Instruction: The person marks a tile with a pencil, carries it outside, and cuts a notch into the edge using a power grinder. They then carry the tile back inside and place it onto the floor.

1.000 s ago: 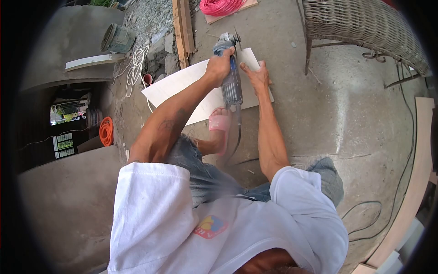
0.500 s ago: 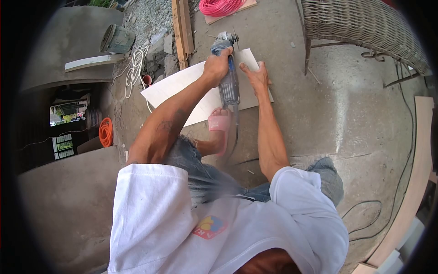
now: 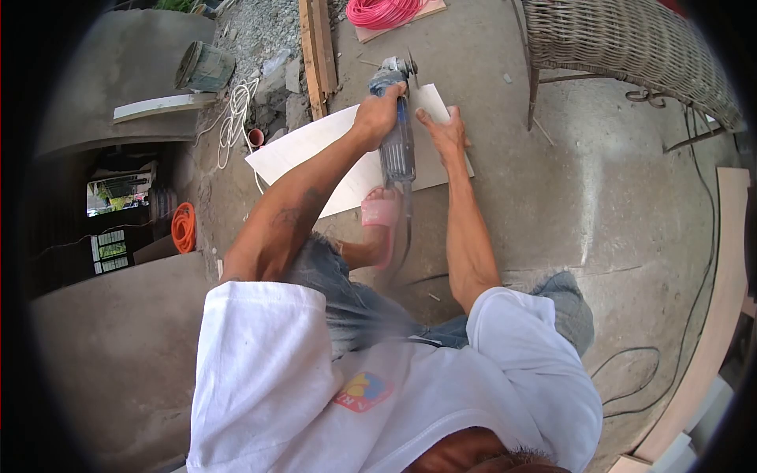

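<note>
My left hand (image 3: 376, 118) is wrapped around the body of an angle grinder (image 3: 397, 150), its disc (image 3: 412, 63) facing the far side, above the far edge of a white flat panel (image 3: 296, 146). Dust blurs the air over my lap. At the panel's right end my right hand (image 3: 445, 132) grips the edge, thumb on top; the fingers are partly hidden. My foot in a pink slide sandal (image 3: 380, 211) rests at the panel's near edge. The grinder's cord (image 3: 408, 229) trails down toward me.
A wicker chair (image 3: 631, 55) stands at the upper right. Pink coiled tubing (image 3: 384, 9), wooden planks (image 3: 315, 59), rubble, a white coiled cord (image 3: 234, 118) and a bucket (image 3: 203, 67) lie beyond. Black cable (image 3: 702, 292) runs along the right beside long boards (image 3: 721, 315).
The grinder and my left hand have shifted slightly right, and its disc has turned a little. My right hand stays on the panel's edge.
</note>
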`<state>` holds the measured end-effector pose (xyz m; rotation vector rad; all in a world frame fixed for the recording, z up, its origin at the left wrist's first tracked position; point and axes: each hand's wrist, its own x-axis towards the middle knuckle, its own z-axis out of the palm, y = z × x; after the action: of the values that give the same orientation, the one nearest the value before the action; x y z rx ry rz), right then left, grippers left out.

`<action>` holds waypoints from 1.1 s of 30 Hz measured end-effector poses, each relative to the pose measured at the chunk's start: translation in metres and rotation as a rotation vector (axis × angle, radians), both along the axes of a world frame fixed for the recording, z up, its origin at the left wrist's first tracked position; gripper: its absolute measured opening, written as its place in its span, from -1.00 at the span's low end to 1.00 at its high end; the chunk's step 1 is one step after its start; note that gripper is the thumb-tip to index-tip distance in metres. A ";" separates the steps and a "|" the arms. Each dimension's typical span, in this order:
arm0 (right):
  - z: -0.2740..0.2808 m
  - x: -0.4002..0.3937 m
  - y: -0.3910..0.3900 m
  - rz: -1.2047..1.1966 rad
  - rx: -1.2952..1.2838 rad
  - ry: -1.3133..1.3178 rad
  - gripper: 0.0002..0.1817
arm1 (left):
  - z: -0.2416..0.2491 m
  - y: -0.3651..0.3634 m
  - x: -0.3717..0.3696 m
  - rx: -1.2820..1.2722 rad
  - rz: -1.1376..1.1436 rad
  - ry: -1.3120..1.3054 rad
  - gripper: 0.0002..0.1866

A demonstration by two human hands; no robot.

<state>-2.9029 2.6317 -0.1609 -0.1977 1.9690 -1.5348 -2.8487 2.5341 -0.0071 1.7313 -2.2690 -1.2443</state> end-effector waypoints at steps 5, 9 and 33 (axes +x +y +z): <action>-0.002 -0.001 0.000 -0.003 0.000 0.007 0.17 | 0.002 -0.001 -0.002 -0.034 -0.006 0.001 -0.22; -0.007 0.000 -0.003 -0.019 -0.001 0.015 0.16 | 0.003 0.001 0.000 -0.041 0.002 -0.005 -0.22; -0.009 0.000 -0.002 -0.002 -0.032 -0.002 0.15 | 0.006 0.001 0.000 0.001 -0.035 0.007 -0.30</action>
<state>-2.9026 2.6293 -0.1694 -0.2078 1.9441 -1.5678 -2.8492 2.5354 -0.0009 1.6922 -2.3056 -1.2556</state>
